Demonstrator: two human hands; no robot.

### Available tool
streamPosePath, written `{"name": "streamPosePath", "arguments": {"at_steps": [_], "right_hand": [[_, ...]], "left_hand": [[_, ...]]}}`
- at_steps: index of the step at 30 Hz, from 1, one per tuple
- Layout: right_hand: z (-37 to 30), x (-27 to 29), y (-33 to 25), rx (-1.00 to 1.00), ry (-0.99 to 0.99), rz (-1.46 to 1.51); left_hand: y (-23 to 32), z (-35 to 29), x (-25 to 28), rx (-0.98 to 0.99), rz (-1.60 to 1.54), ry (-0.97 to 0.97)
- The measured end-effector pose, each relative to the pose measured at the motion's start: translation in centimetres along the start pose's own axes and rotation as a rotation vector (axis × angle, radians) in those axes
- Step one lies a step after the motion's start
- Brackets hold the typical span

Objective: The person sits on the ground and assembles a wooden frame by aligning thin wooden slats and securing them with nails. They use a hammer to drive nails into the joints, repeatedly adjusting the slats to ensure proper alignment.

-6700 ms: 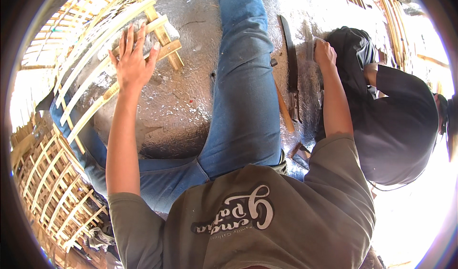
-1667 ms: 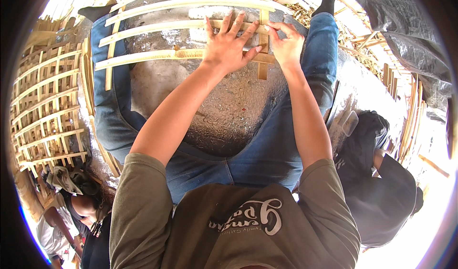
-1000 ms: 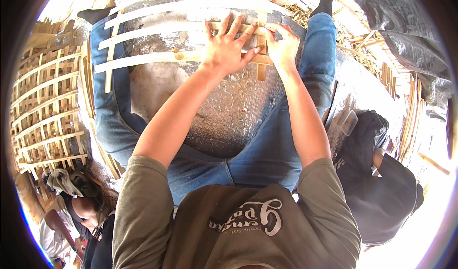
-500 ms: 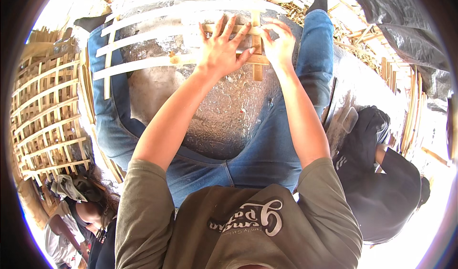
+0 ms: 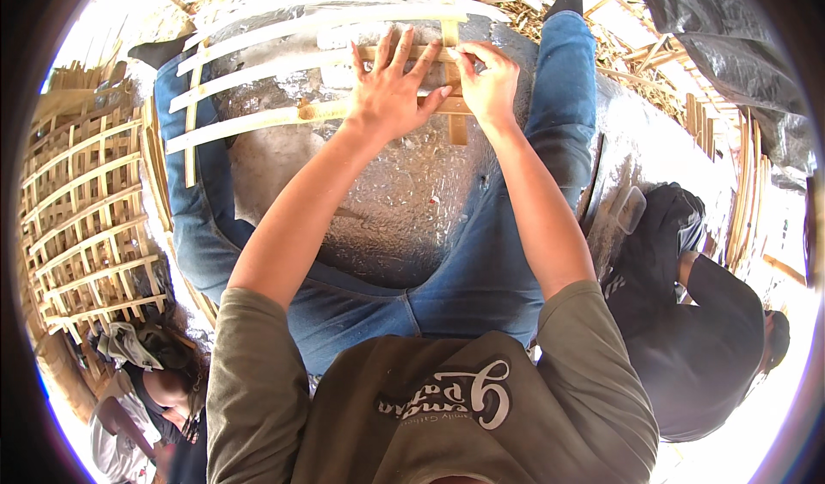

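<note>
Between my outstretched legs lies a light frame of flat bamboo strips [image 5: 258, 120], long ones running left to right across shorter crosspieces. My left hand [image 5: 391, 89] rests on it palm down, fingers spread over the strips. My right hand [image 5: 490, 80] is beside it at the right-hand crosspiece [image 5: 457, 129], thumb and forefinger pinched together where a long strip crosses. Whatever is in that pinch is too small to make out. Another crosspiece [image 5: 191, 145] joins the strips at the left end, over my left leg.
A grey, shiny sheet [image 5: 378, 218] covers the ground beneath the frame. At the left stands a woven bamboo lattice [image 5: 90, 209]. Two people sit close by, one in black [image 5: 687, 338] at the right, another [image 5: 142, 415] at the lower left. Dark plastic sheeting [image 5: 722, 46] hangs at the upper right.
My right hand has moved slightly left, its thumb and forefinger now closed at the crossing. The bamboo frame's left end has shifted a little; my left hand stays spread on the strips.
</note>
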State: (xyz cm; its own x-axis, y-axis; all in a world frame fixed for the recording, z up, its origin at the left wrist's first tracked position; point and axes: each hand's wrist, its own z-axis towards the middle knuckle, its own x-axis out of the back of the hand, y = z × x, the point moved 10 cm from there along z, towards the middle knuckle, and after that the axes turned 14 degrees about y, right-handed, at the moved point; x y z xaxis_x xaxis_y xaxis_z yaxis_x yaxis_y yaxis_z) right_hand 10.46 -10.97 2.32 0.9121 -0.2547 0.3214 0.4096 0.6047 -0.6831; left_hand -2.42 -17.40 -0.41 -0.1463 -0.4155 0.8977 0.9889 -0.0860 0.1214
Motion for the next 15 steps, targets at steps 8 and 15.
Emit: {"name": "streamPosePath", "arguments": {"at_steps": [8, 15], "right_hand": [[0.0, 0.2, -0.2, -0.019, 0.022, -0.045], [0.0, 0.3, 0.0, -0.047, 0.033, 0.0]], "left_hand": [[-1.0, 4.2, 2.1, 0.125, -0.487, 0.252], [-1.1, 5.8, 0.3, 0.237, -0.82, 0.278]]}}
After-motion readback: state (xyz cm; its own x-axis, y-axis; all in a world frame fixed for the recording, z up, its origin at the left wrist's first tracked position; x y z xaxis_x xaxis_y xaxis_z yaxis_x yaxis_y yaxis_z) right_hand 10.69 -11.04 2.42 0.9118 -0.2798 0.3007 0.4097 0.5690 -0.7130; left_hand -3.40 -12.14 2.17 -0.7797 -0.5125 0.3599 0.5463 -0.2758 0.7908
